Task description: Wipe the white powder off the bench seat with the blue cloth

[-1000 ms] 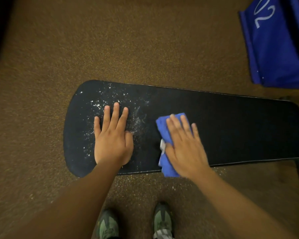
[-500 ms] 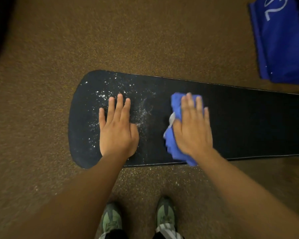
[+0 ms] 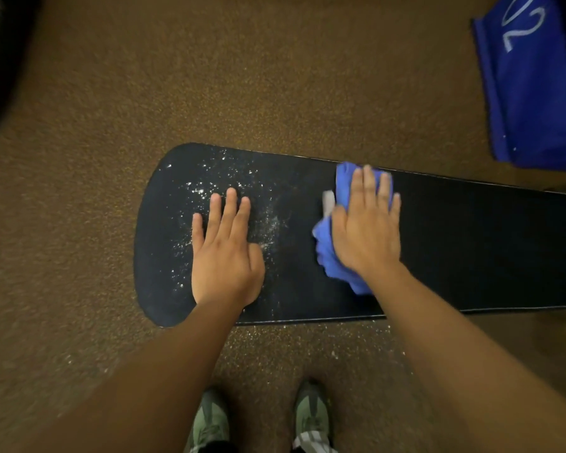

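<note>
While flat: two hands (image 3: 224,256), one cloth (image 3: 335,266)

Pretty dim, warm orange-ish light overall. The black desk (image 3: 471,243) swallows detail, just a thin sheen along its near edge. Forearms look soft and smeared, and the wide lens bends the corners; top-left goes nearly black.

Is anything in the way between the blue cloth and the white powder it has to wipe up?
Yes. The left hand lies flat on the bench seat, right on the white powder. The right hand presses the blue cloth further right, with only bare seat between. The left hand must lift.
</note>
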Available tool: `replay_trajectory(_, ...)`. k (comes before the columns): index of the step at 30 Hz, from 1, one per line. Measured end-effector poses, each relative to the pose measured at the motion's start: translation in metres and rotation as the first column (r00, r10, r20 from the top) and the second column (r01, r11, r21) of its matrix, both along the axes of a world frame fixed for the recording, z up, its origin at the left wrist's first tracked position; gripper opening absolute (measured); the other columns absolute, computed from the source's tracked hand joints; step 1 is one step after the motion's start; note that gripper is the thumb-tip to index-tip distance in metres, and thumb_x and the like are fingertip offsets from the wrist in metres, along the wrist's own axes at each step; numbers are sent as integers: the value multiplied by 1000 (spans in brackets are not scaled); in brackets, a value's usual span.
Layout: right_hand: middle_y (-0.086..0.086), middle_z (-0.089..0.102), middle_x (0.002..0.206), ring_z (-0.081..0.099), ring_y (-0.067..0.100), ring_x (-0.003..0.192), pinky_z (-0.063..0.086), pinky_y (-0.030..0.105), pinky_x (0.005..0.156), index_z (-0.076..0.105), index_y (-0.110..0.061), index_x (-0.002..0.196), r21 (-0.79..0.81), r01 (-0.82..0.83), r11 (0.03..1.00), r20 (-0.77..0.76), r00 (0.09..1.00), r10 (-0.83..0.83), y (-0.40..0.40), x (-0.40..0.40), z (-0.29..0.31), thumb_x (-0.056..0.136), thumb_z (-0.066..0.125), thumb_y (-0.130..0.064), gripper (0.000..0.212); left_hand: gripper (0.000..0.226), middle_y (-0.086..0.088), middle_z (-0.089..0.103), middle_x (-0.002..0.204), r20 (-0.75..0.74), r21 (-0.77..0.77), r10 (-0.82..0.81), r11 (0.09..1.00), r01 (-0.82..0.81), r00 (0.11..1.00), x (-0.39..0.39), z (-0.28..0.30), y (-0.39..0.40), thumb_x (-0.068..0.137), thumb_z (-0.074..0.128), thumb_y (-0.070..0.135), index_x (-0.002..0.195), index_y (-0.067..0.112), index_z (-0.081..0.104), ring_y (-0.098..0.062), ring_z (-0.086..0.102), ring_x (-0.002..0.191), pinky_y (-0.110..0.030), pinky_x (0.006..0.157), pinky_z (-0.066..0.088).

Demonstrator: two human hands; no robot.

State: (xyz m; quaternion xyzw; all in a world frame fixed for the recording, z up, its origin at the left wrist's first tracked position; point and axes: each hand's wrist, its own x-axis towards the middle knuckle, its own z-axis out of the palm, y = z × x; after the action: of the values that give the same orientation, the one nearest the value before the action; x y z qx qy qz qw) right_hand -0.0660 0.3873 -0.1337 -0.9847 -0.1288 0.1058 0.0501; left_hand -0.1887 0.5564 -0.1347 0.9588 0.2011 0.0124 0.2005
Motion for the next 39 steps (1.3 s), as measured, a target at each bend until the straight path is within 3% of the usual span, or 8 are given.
replay_trajectory(3,10,4,163,-4,32,149,2,53,119,6,-7,153,31,27,999,26,999,-28,46,1,-3,98,27,-34,65,68,-4,17,162,6,-4,0,1000,0,1000,0,-2,1,83,24,27,150,15,28,-21,4,150,-44,121,0)
replay_trajectory(8,5,9,163,2,27,149,13,55,118,12,-12,154,23,-410,912,-26,912,410,1,-77,4,95,24,-39,65,68,-4,19,161,30,-18,-6,1000,6,1000,0,-3,2,82,26,27,149,14,31,-22,7,150,-44,120,0)
replay_trajectory(15,9,5,163,-3,30,149,2,53,119,7,-9,154,19,20,1000,36,999,-21,42,6,-4,97,26,-34,64,68,-3,17,161,47,-47,3,999,-1,999,-1,-3,1,83,24,27,151,14,26,-19,3,150,-44,121,-1)
replay_trajectory(21,6,9,163,1,26,150,12,55,118,12,-13,154,32,-427,904,-34,903,428,18,-93,4,95,26,-38,66,74,-4,24,159,153,-178,41,984,-13,987,-3,-2,5,78,25,24,150,9,28,-17,10,149,-42,121,2)
replay_trajectory(29,9,2,163,-5,30,149,1,53,119,5,-8,153,16,0,1000,9,1000,0,63,-7,-1,97,21,-33,64,75,-3,27,158,189,-263,79,965,-27,979,-3,1,6,77,28,27,150,11,28,-16,13,148,-39,121,2)
replay_trajectory(33,9,10,163,4,31,149,9,55,118,11,-9,154,26,-340,940,23,940,340,79,-72,-2,95,18,-37,65,71,-3,30,156,251,-510,204,859,-50,946,-8,13,18,79,37,18,149,10,29,-11,23,145,-31,120,14)
replay_trajectory(36,5,10,163,4,26,149,15,55,118,14,-12,154,58,-440,896,-37,896,443,36,-103,3,94,28,-37,66,68,1,20,159,205,-286,-4,956,64,979,-18,15,45,85,40,18,151,13,25,-12,11,148,-34,121,11)
replay_trajectory(39,6,13,162,9,27,149,21,58,115,18,-12,153,-32,-309,950,-37,951,308,-4,-89,7,91,29,-37,67,65,-2,11,163,57,-45,-131,990,134,990,-23,12,68,92,32,34,153,15,19,-19,-3,150,-46,121,4)
